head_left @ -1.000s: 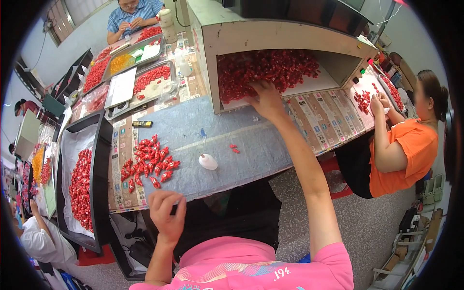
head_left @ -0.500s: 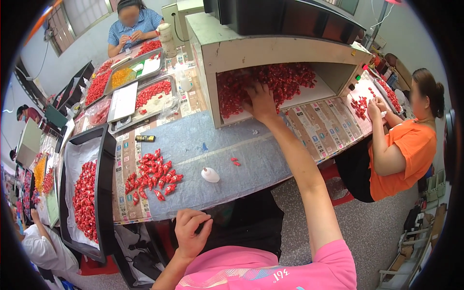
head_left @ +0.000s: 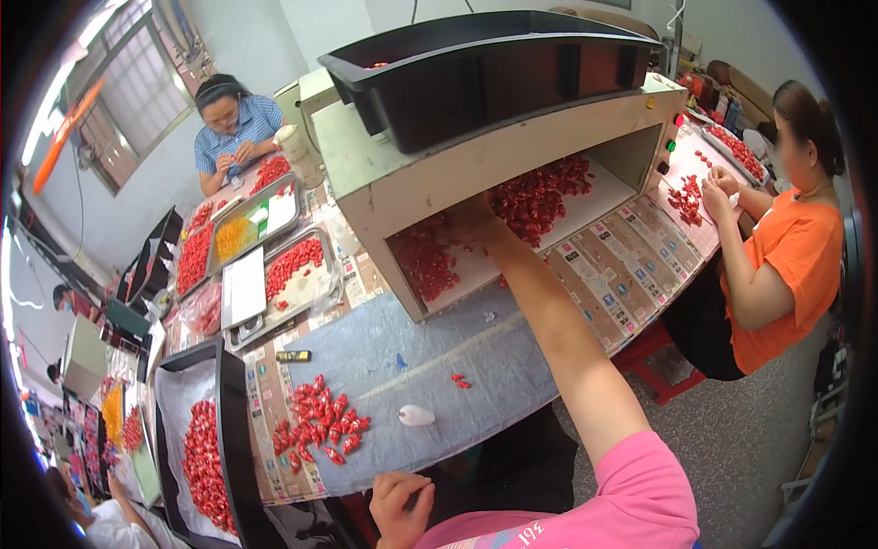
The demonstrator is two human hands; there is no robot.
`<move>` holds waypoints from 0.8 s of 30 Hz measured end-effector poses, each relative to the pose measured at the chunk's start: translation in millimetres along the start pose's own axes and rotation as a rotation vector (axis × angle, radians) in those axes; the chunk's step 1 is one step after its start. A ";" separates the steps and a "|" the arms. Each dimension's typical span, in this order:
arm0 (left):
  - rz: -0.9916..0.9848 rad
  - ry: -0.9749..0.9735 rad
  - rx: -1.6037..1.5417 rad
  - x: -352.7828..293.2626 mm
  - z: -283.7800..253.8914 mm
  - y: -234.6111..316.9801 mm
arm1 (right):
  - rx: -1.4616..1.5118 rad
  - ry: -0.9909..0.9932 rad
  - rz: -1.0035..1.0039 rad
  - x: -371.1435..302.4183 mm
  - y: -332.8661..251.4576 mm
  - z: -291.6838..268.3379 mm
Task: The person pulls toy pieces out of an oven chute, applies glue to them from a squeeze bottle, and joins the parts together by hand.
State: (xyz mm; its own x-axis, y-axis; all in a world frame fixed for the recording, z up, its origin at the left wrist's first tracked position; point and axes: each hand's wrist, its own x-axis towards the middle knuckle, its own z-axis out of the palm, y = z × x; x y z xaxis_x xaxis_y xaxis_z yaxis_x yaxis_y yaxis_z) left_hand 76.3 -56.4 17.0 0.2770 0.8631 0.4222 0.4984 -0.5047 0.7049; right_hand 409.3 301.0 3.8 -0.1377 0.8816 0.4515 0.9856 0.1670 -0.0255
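Observation:
My right hand (head_left: 471,222) reaches deep into the open front of a pale metal box (head_left: 393,203), among small glossy red pieces. Shade and blur inside hide its fingers, so I cannot tell whether it grips any. One heap of red pieces (head_left: 541,203) lies to the right of the hand, and more red pieces (head_left: 427,263) lie to its left. My left hand (head_left: 401,508) is at the table's near edge, fingers loosely curled in, with nothing visible in them. Nearest to it are a small white bottle (head_left: 417,416) and a scattered pile of red pieces (head_left: 322,423).
A black tray (head_left: 236,430) of red pieces stands at left; another black tray (head_left: 512,82) rests on the box. Farther back are metal trays (head_left: 320,291) with red and yellow pieces. A person in orange (head_left: 786,274) sits at right, one in blue check (head_left: 219,128) across.
My right hand has shifted within the box, and a bare strip of its floor now shows between the red pieces. My left hand stays curled near the table edge. The view has tilted.

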 end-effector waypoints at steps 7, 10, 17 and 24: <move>-0.089 -0.019 -0.014 3.4 -1.3 -8.8 | 0.030 0.030 -0.047 5.5 1.3 24.6; -0.105 -0.034 -0.028 5.8 -1.4 -11.7 | 0.034 0.042 -0.050 8.8 6.1 37.7; -0.070 -0.046 -0.076 1.0 -4.1 -23.8 | 0.138 0.204 -0.105 4.3 8.7 44.6; -0.076 -0.032 -0.090 -5.5 -6.4 -28.4 | 0.102 -0.004 0.111 3.3 -7.8 28.1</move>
State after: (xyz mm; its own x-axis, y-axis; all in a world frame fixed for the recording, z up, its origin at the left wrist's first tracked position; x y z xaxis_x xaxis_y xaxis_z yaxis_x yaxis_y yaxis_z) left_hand 55.4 -47.0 -1.7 0.2683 0.8983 0.3479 0.4436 -0.4357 0.7832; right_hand 398.4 315.0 -19.6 -0.0287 0.8991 0.4369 0.9799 0.1118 -0.1655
